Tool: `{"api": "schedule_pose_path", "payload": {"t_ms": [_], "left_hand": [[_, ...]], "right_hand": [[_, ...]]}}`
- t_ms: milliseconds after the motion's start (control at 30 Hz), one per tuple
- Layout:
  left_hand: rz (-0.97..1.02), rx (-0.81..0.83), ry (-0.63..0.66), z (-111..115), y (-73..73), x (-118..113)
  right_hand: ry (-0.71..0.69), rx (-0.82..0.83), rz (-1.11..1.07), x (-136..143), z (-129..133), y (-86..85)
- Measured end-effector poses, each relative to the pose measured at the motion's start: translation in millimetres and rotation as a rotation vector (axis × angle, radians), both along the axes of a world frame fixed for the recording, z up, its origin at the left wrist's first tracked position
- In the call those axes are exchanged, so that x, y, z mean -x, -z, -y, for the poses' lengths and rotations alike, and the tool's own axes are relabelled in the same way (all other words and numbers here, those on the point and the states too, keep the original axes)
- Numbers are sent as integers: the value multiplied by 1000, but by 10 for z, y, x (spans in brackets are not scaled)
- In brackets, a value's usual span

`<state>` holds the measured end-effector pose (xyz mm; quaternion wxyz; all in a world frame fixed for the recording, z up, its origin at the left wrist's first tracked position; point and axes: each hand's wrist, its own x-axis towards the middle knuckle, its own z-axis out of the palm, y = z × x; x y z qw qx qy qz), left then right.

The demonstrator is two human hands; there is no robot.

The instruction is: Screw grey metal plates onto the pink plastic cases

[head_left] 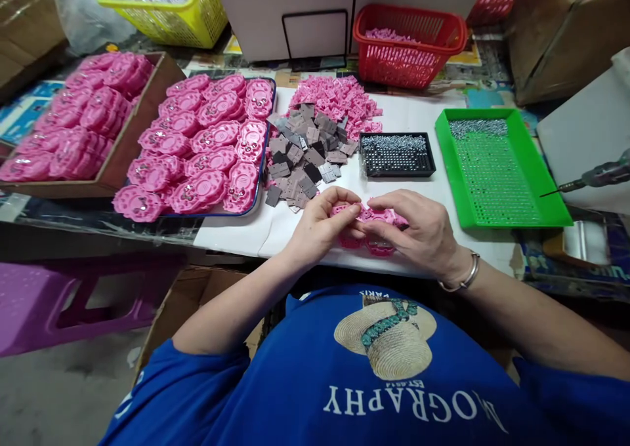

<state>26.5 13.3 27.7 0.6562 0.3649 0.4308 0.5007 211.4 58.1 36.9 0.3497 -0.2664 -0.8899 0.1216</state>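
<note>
Both hands meet over pink plastic casings at the front edge of the white work surface. My left hand is closed, thumb and fingers pinching the left side of a pink casing. From the right, my right hand curls around the same piece with thumb and fingers bent. Much of the casing is hidden by the fingers. Just beyond the hands lie a pile of grey and black flat plates and a heap of small pink plastic parts. A black tray of small screws sits behind my right hand.
At left, a blue-rimmed tray and a cardboard box hold stacked pink casings. A green tray with screws stands right, beside an electric screwdriver. Red basket and yellow basket stand behind.
</note>
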Motion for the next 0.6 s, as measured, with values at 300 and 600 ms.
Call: {"api": "schedule_pose_path", "payload": {"t_ms": [300, 600], "left_hand": [[-4, -13, 37, 20, -6, 61], [35, -98, 63, -8, 45, 83]], "right_hand": [[-14, 0, 13, 39, -54, 24], [10, 158, -126, 24, -65, 36]]}}
